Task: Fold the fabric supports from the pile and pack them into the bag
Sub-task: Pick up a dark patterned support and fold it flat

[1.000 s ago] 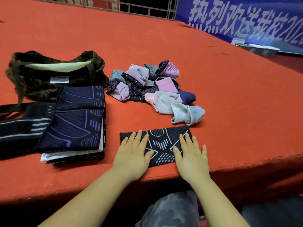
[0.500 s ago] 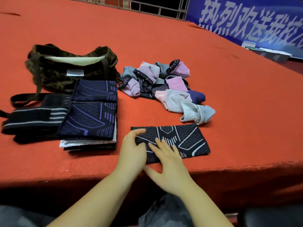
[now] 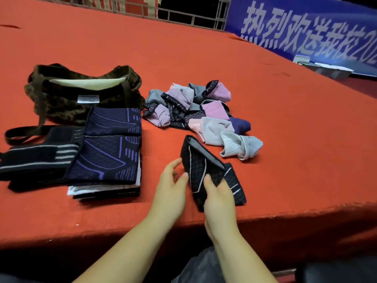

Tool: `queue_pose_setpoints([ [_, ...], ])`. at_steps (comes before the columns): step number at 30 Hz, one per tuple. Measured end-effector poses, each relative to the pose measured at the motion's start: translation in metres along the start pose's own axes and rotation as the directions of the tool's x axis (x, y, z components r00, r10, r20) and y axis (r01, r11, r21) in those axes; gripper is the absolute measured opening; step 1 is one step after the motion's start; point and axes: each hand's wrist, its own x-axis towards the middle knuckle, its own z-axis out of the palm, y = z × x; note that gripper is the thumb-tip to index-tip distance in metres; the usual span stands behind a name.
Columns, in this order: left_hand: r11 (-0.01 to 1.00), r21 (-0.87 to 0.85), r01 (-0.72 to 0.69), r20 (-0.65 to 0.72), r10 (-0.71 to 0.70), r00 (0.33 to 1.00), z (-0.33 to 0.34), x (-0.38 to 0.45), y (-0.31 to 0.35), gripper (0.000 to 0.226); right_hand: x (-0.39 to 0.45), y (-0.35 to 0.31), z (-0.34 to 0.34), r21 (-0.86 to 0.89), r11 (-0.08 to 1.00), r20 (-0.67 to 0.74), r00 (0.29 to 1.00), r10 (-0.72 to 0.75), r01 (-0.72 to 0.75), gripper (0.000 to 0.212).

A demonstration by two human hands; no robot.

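Black support point(image 3: 206, 170) (half-folded), pinched by right fingers point(image 3: 210, 180), left fingers point(image 3: 179, 176) spread alongside.

Bare forearms, no sleeves; grey camouflage trousers point(image 3: 204, 266).

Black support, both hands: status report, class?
Right hand pinches black support, half folded. Left hand open beside it. Bag open; pile waits. Nothing blocking.
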Motion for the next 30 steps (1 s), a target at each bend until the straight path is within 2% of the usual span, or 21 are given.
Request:
queue_pose_setpoints([
  [2,0.982,0.17,-0.081,0.084,0.068,0.994,0.008,0.004,-0.007,0.047,0.0,0.0,-0.005,0.064,0.998,-0.003,1.0,0.011,-0.01,0.033],
  [4,0.93,0.321,-0.182,0.158,0.136,0.978,0.013,0.008,-0.008,0.055,0.003,-0.003,-0.019,0.039,0.998,-0.044,0.998,-0.048,0.05,0.057],
  [5,0.897,0.385,-0.219,0.197,0.152,0.968,0.016,0.01,-0.009,0.058,0.004,-0.005,-0.027,-0.045,0.995,-0.069,0.993,-0.093,0.09,0.065],
  [7,0.816,0.508,-0.274,0.284,0.141,0.948,0.02,0.014,-0.009,0.062,0.007,-0.006,-0.041,-0.32,0.938,-0.067,0.984,-0.164,0.135,0.074],
  [9,0.695,0.638,-0.332,0.366,0.106,0.925,0.026,0.018,-0.009,0.064,0.011,-0.002,-0.053,-0.529,0.835,-0.055,0.976,-0.212,0.152,0.071],
  [12,0.535,0.747,-0.394,0.438,0.049,0.897,0.035,0.021,-0.011,0.065,0.015,0.004,-0.068,-0.714,0.692,-0.081,0.969,-0.235,0.109,0.066],
  [15,0.458,0.782,-0.422,0.473,0.006,0.881,0.039,0.021,-0.015,0.066,0.017,0.011,-0.075,-0.803,0.593,-0.094,0.972,-0.215,0.054,0.061],
  [18,0.41,0.802,-0.435,0.485,-0.022,0.874,0.039,0.023,-0.016,0.066,0.018,0.015,-0.078,-0.823,0.567,-0.116,0.968,-0.222,0.031,0.06],
  [22,0.4,0.802,-0.443,0.503,-0.054,0.862,0.038,0.024,-0.017,0.067,0.031,0.007,-0.081,-0.814,0.581,-0.136,0.981,-0.14,-0.03,0.055],
  [24,0.444,0.792,-0.42,0.477,-0.019,0.879,0.039,0.025,-0.016,0.069,0.04,0.003,-0.084,-0.859,0.502,-0.134,0.99,-0.04,-0.096,0.053],
  [25,0.502,0.78,-0.374,0.414,0.035,0.91,0.038,0.025,-0.016,0.069,0.044,0.0,-0.085,-0.88,0.46,-0.125,0.992,0.016,-0.118,0.052],
  [27,0.662,0.721,-0.203,0.173,0.111,0.979,0.033,0.025,-0.013,0.063,0.049,-0.004,-0.086,-0.896,0.42,-0.108,0.989,0.105,-0.143,0.046],
  [28,0.731,0.674,-0.107,0.079,0.073,0.994,0.029,0.027,-0.011,0.058,0.051,-0.006,-0.086,-0.899,0.411,-0.106,0.986,0.13,-0.151,0.043],
  [29,0.751,0.659,-0.024,0.042,-0.004,0.999,0.026,0.029,-0.007,0.052,0.052,-0.008,-0.086,-0.904,0.399,-0.104,0.984,0.146,-0.155,0.041],
  [30,0.725,0.688,0.033,0.047,-0.09,0.995,0.024,0.031,-0.002,0.047,0.052,-0.01,-0.086,-0.911,0.382,-0.101,0.983,0.154,-0.154,0.038],
])
